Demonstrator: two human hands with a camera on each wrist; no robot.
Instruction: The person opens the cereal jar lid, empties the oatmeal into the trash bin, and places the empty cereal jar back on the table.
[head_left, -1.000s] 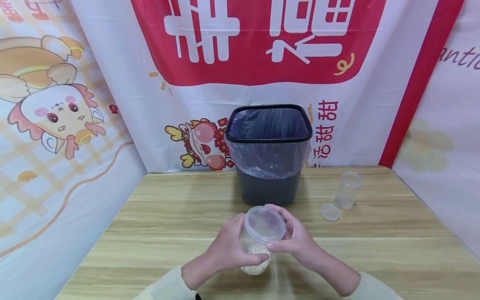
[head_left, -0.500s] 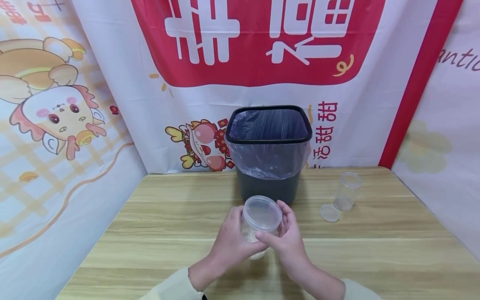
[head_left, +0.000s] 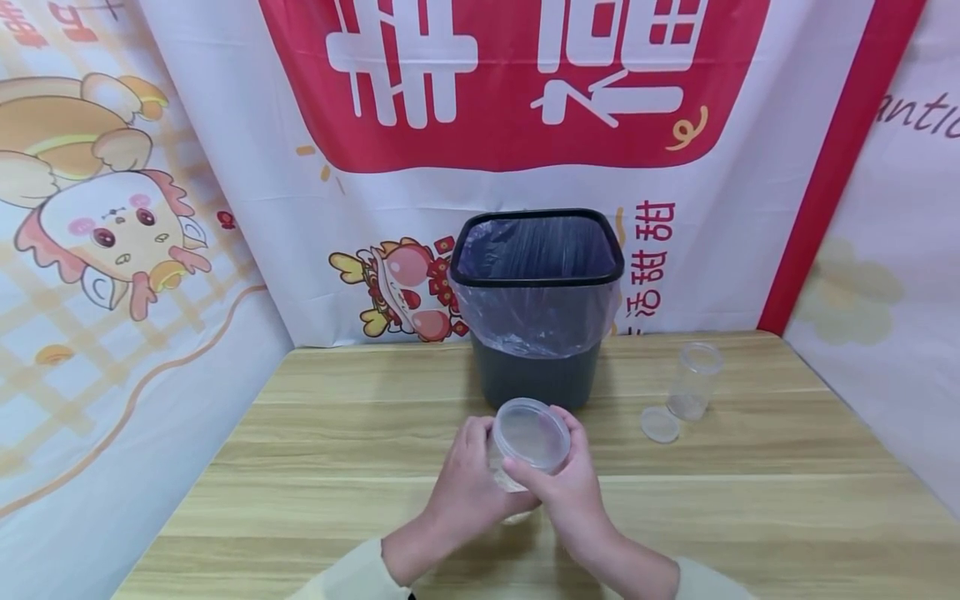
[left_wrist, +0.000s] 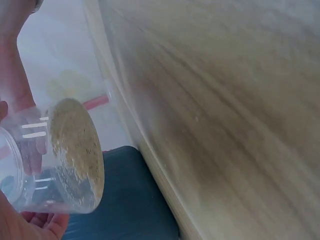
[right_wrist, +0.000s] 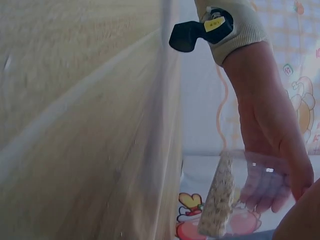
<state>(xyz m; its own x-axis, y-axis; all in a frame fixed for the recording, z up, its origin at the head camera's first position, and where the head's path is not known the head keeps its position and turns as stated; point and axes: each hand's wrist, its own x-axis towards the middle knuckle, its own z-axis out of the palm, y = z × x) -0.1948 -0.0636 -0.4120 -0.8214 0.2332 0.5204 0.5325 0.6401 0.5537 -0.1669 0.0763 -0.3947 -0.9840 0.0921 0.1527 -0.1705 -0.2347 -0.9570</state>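
Note:
A clear plastic jar (head_left: 507,475) with a translucent round lid (head_left: 531,433) is held above the table between both hands. Pale rice-like grains (left_wrist: 77,140) lie across its bottom in the left wrist view; the right wrist view shows these grains (right_wrist: 219,200) as a shallow layer. My left hand (head_left: 467,483) grips the jar's body from the left. On the right, my right hand (head_left: 576,492) grips the lid's rim, its thumb at the near side and fingers round the far right. Much of the jar's body is hidden by the hands.
A dark bin (head_left: 536,367) with a plastic liner stands behind the hands. To the right are another clear jar (head_left: 696,383), upright, and a loose round lid (head_left: 660,424) beside it. Printed cloths hang behind and beside the wooden table (head_left: 337,467).
The jar has lifted slightly, and its top now leans to the right. My right hand has shifted round the rim, its thumb moving left over the near side. My left hand keeps its hold.

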